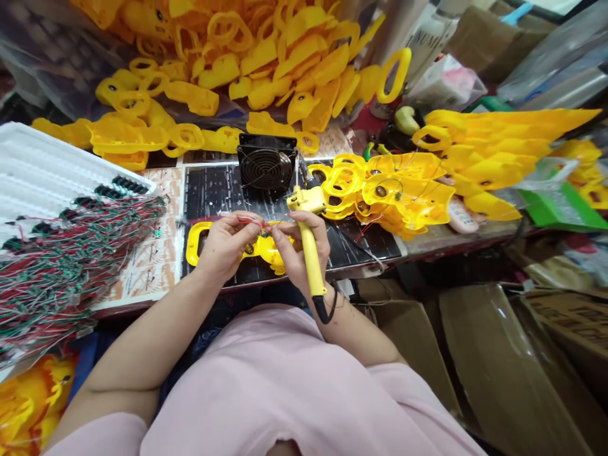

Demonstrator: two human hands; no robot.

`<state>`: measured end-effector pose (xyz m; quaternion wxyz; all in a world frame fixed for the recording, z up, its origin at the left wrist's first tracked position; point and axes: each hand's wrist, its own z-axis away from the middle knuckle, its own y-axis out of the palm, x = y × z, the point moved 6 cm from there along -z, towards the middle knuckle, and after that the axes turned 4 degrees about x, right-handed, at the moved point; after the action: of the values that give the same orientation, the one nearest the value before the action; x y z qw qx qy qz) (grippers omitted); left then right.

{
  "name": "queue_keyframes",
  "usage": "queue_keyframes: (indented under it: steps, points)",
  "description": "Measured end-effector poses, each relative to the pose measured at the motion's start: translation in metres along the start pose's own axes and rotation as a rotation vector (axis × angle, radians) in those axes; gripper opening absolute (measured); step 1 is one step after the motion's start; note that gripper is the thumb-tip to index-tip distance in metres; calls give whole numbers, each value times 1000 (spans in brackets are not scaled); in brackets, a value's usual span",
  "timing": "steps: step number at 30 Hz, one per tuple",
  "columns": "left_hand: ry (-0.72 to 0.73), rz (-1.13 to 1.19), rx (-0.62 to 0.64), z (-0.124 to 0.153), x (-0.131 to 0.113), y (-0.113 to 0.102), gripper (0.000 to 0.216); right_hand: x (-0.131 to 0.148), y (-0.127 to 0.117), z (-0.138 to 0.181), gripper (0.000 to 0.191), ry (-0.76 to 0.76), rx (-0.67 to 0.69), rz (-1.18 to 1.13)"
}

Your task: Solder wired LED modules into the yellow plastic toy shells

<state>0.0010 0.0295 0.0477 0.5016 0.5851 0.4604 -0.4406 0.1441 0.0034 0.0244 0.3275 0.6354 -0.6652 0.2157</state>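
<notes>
My left hand [225,246] pinches thin red wires [249,220] between thumb and fingertips. Close beside it, my right hand [308,247] has a yellow soldering gun [311,244] resting in its grip, the handle slanting down across the palm and the thin tip pointing away from me. The thumb and fingertips of that hand meet at the wire ends too; the exact joint is too small to make out. Beneath both hands lies a yellow plastic shell [194,244] with a loop-shaped end, partly covered by my fingers.
A black fan [266,161] stands behind my hands on the dark mat [209,190]. Wired yellow shells [408,193] are stacked at right, and many more [285,57] are heaped behind. Bundles of red and green wires [80,266] hang from a white foam tray [57,164] at left. Cardboard boxes [503,354] stand lower right.
</notes>
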Motion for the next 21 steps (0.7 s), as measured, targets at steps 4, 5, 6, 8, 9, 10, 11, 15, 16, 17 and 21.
queue_keyframes:
  steps: [4,5,6,8,9,10,11,15,16,17,21]
  points:
    - [-7,-9,10,0,-1,-1,51,0,0,-1,38,35,113,-9]
    - [-17,-30,10,1,-1,-3,52,1,0,-2,40,34,157,9]
    - [-18,-68,11,2,-2,-4,52,2,-2,-2,42,29,202,41]
    - [16,-204,28,4,-7,-7,45,3,-5,-4,43,5,279,140]
    - [47,-294,46,6,-10,-8,39,3,-6,-5,43,-13,312,200]
    - [79,-385,65,7,-13,-8,32,4,-7,-5,42,-37,344,261]
    - [111,-468,80,8,-16,-8,24,5,-7,-5,41,-65,373,318]
    - [212,-627,133,11,-21,-7,8,9,-3,-2,42,-187,423,468]
    - [229,-639,152,12,-21,-6,8,11,-2,-1,43,-222,414,490]
    - [244,-648,169,12,-20,-5,9,12,-1,0,43,-254,404,510]
    - [267,-679,174,12,-11,-5,15,12,3,3,42,-297,397,614]
